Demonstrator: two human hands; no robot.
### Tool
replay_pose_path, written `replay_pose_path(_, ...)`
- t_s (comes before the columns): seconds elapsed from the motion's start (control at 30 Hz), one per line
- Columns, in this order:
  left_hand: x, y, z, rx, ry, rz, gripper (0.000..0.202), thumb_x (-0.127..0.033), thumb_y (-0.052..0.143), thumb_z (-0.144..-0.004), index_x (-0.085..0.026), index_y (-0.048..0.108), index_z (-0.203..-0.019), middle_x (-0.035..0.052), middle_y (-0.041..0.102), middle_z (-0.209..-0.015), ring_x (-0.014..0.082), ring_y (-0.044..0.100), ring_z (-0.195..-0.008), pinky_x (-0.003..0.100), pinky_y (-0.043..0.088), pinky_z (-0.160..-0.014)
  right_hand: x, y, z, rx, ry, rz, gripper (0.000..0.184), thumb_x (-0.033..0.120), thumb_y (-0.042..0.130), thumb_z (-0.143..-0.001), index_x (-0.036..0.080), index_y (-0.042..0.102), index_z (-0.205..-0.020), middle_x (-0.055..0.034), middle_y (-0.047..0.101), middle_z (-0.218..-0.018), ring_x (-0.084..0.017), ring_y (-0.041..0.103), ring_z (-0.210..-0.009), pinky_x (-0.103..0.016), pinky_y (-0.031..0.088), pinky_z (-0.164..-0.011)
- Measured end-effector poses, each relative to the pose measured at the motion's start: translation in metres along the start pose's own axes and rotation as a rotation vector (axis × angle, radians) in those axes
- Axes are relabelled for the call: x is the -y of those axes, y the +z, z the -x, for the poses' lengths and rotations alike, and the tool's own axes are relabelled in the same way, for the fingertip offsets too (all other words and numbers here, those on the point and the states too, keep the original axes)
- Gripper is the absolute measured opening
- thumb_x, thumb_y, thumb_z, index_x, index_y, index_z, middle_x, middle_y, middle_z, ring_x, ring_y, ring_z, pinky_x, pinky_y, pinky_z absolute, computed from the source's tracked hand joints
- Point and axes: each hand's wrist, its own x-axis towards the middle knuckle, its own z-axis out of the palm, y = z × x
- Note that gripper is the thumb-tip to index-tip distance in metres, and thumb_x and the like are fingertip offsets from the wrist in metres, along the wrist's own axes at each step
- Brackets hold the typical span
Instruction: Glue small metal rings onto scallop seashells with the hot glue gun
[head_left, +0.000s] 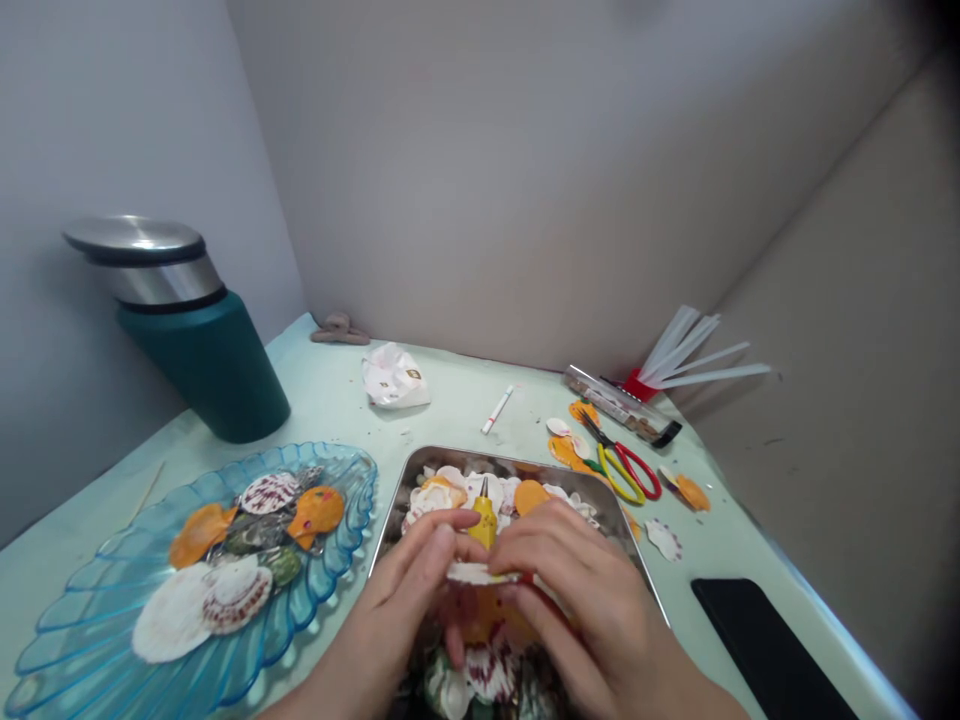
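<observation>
My left hand (409,580) and my right hand (585,610) meet above a metal tray (401,485). Between their fingertips is a pale, flat shell (472,573), seen nearly edge-on. Each hand pinches one side of it, and the right fingers cover part of it. Just behind lies a yellow tool with a dark pointed tip (484,515), apparently a glue gun, its rear hidden by my hands. White and orange shells (531,496) fill the far part of the tray. Below my hands are a purple-streaked shell (491,672) and some dark green ones.
On the left, a blue scalloped dish (330,600) holds several shells, with a green flask (217,370) behind it. Right of the tray are red-and-yellow scissors (626,470), loose shells, translucent sticks (682,345) and a black phone-like slab (765,645). A crumpled white packet (394,377) lies behind.
</observation>
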Motion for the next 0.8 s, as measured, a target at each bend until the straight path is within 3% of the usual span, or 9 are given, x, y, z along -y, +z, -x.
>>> replay_pose_path(0.07, 0.001, 0.002, 0.000, -0.004, 0.018, -0.018, 0.049, -0.054, 0.061, -0.077, -0.019, 0.055, -0.111, 0.0065, 0.067, -0.095, 0.0138, 0.061, -0.053, 0.027, 0.049, -0.050, 0.000, 0.000, 0.001, 0.020, 0.025, 0.021, 0.023, 0.006, 0.047, -0.086, 0.017, 0.061, -0.101, -0.0072, 0.065, -0.083, -0.021, 0.056, -0.078, -0.035, 0.047, -0.069)
replay_pose_path(0.17, 0.001, 0.003, 0.002, 0.020, 0.018, -0.010, 0.049, -0.047, 0.069, -0.073, -0.020, 0.054, -0.110, 0.0034, 0.066, -0.087, 0.0150, 0.062, -0.057, 0.029, 0.052, -0.058, 0.000, 0.003, 0.002, 0.030, 0.003, 0.053, 0.024, 0.008, 0.047, -0.087, 0.016, 0.062, -0.104, -0.0071, 0.065, -0.078, -0.021, 0.055, -0.072, -0.035, 0.046, -0.065)
replay_pose_path(0.27, -0.001, 0.003, 0.002, 0.019, 0.002, 0.002, 0.044, -0.043, 0.068, -0.076, -0.019, 0.055, -0.110, 0.0021, 0.066, -0.079, 0.0178, 0.064, -0.069, 0.030, 0.052, -0.065, 0.001, 0.006, 0.002, -0.005, 0.019, 0.023, 0.022, 0.007, 0.050, -0.086, 0.018, 0.062, -0.101, -0.0059, 0.066, -0.081, -0.020, 0.057, -0.074, -0.034, 0.046, -0.068)
replay_pose_path(0.4, -0.002, 0.001, 0.002, 0.019, -0.028, 0.039, 0.038, -0.042, 0.061, -0.082, -0.019, 0.056, -0.111, 0.0038, 0.068, -0.084, 0.0182, 0.064, -0.077, 0.029, 0.050, -0.072, 0.003, 0.009, 0.001, -0.063, 0.059, -0.014, 0.025, 0.006, 0.054, -0.085, 0.018, 0.062, -0.105, -0.0065, 0.067, -0.089, -0.019, 0.059, -0.079, -0.032, 0.047, -0.070)
replay_pose_path(0.53, 0.002, -0.002, 0.000, 0.089, -0.038, 0.106, 0.037, -0.042, 0.061, -0.082, -0.019, 0.056, -0.110, 0.0056, 0.070, -0.090, 0.0183, 0.065, -0.072, 0.031, 0.049, -0.071, 0.005, 0.009, 0.001, -0.075, 0.034, -0.007, 0.027, 0.005, 0.051, -0.085, 0.017, 0.063, -0.105, -0.0075, 0.067, -0.086, -0.019, 0.059, -0.077, -0.031, 0.048, -0.068)
replay_pose_path(0.7, 0.008, -0.006, -0.002, 0.154, -0.082, 0.052, 0.043, -0.046, 0.055, -0.085, -0.016, 0.051, -0.115, 0.0049, 0.069, -0.066, 0.0203, 0.065, -0.061, 0.032, 0.049, -0.064, 0.005, 0.013, 0.003, -0.099, 0.051, 0.034, 0.018, 0.006, 0.047, -0.085, 0.016, 0.060, -0.079, -0.0056, 0.061, -0.070, -0.017, 0.054, -0.065, -0.029, 0.044, -0.059)
replay_pose_path(0.8, 0.008, -0.005, -0.003, 0.160, -0.103, 0.107, 0.045, -0.047, 0.056, -0.083, -0.016, 0.050, -0.115, 0.0074, 0.071, -0.072, 0.0203, 0.067, -0.060, 0.032, 0.049, -0.062, 0.003, 0.017, 0.005, -0.127, 0.070, 0.017, 0.012, 0.008, 0.050, -0.084, 0.015, 0.059, -0.083, -0.0059, 0.061, -0.074, -0.017, 0.055, -0.067, -0.029, 0.044, -0.060)
